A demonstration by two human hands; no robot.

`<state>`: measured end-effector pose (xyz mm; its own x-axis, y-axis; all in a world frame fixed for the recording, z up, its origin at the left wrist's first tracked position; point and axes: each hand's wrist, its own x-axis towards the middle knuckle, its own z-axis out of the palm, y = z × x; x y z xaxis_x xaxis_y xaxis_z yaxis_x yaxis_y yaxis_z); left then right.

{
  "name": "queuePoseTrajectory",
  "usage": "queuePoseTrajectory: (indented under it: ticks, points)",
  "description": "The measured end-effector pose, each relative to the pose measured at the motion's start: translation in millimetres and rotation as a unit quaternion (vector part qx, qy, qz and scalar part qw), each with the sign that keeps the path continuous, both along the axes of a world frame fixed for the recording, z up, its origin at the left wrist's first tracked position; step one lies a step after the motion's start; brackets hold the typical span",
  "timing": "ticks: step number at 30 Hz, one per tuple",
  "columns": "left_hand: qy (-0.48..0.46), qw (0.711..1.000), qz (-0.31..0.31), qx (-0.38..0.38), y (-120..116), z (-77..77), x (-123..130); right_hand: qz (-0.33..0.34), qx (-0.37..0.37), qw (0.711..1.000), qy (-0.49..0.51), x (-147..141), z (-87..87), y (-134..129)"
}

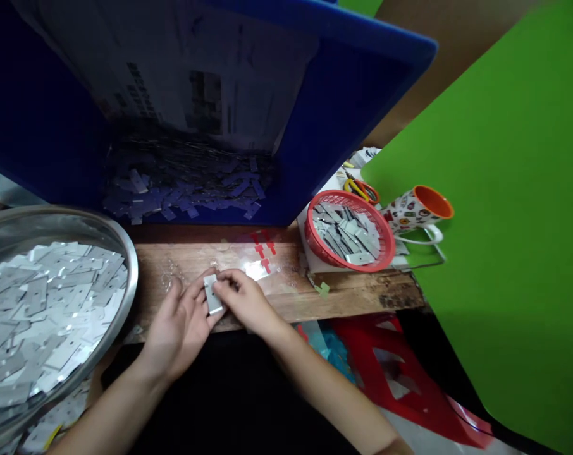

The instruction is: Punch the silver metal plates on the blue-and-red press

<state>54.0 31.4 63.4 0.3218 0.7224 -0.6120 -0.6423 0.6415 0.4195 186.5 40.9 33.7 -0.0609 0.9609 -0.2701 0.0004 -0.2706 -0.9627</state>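
A small flat metal plate [213, 294] with a hole lies across the fingers of my left hand [184, 322]. That hand is palm up, with its thumb apart from the plate and its fingers under it. My right hand [246, 300] reaches in from the right, thumb and fingertips closed at the plate's right side near the hole. Whether something tiny is also in that pinch cannot be seen. Both hands are over the front part of a wooden bench [286, 294]. Similar plates fill a large metal bowl [131, 253] to the left.
A blue bin [334, 107] with many plates stands behind the hands. On the right are a red basket [310, 237] of metal pieces, yellow-handled pliers [355, 188] and a patterned mug [407, 212]. Red tape-like marks [262, 249] show on the bench. A green panel [518, 221] borders the right.
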Motion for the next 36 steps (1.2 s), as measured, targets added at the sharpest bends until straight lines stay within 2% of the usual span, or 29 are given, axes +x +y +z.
queuePoseTrajectory:
  ticks: [2, 4, 7, 8, 10, 12, 13, 15, 16, 17, 19, 21, 22, 24, 27, 29, 32, 36]
  points:
    - [0.009, 1.0, -0.012, 0.014, -4, -1.0, 11, 0.013, 0.035, 0.994, -0.104, -7, 0.8, -5]
    - [0.015, 0.999, -0.025, 0.035, -6, -0.8, 18, -0.002, 0.038, 0.992, -0.12, -5, 8.6, -10]
    - [0.041, 0.993, -0.061, 0.093, -1, -2.4, 19, -0.085, 0.104, 0.979, -0.155, 27, 34.9, -11]
    - [0.08, 0.987, -0.077, 0.119, 3, -4.4, 17, -0.122, 0.149, 0.959, -0.21, 46, 46.2, -8]
    - [0.211, 0.955, -0.102, 0.18, 13, -11.2, 10, -0.175, 0.222, 0.894, -0.349, 89, 68.5, 0]
    - [0.347, 0.901, -0.106, 0.239, 22, -20.4, 1, -0.21, 0.234, 0.825, -0.469, 130, 86.0, 9]
    - [0.391, 0.877, -0.101, 0.261, 27, -25.0, -3, -0.207, 0.23, 0.796, -0.52, 145, 91.8, 14]
    - [0.421, 0.856, -0.084, 0.288, 33, -32.8, -10, -0.2, 0.242, 0.751, -0.581, 158, 96.6, 20]
    - [0.419, 0.857, -0.076, 0.291, 34, -35.6, -13, -0.196, 0.26, 0.741, -0.587, 154, 95.4, 22]
    - [0.413, 0.861, -0.067, 0.288, 35, -37.7, -15, -0.189, 0.282, 0.742, -0.578, 145, 91.8, 24]
    - [0.398, 0.873, -0.06, 0.275, 35, -40.6, -17, -0.136, 0.318, 0.779, -0.523, 116, 78.2, 31]
    - [0.39, 0.876, -0.068, 0.274, 34, -43.7, -18, -0.005, 0.293, 0.83, -0.475, 83, 58.2, 47]
    - [0.396, 0.869, -0.077, 0.286, 33, -46.0, -19, 0.05, 0.28, 0.84, -0.463, 69, 47.1, 59]
    - [0.437, 0.826, -0.106, 0.339, 32, -52.9, -21, 0.054, 0.237, 0.844, -0.478, 50, 25.8, 90]
    - [0.533, 0.71, -0.142, 0.439, 31, -66.2, -23, 0.01, 0.186, 0.827, -0.531, 44, 3.2, 141]
    - [0.574, 0.648, -0.147, 0.478, 32, -73.2, -25, -0.006, 0.188, 0.811, -0.555, 47, -4.1, 168]
    - [0.598, 0.605, -0.147, 0.505, 32, -77.7, -25, -0.002, 0.224, 0.795, -0.563, 49, -8.0, 194]
    - [0.603, 0.588, -0.151, 0.518, 32, -78.5, -26, 0.006, 0.229, 0.8, -0.554, 43, -8.4, 216]
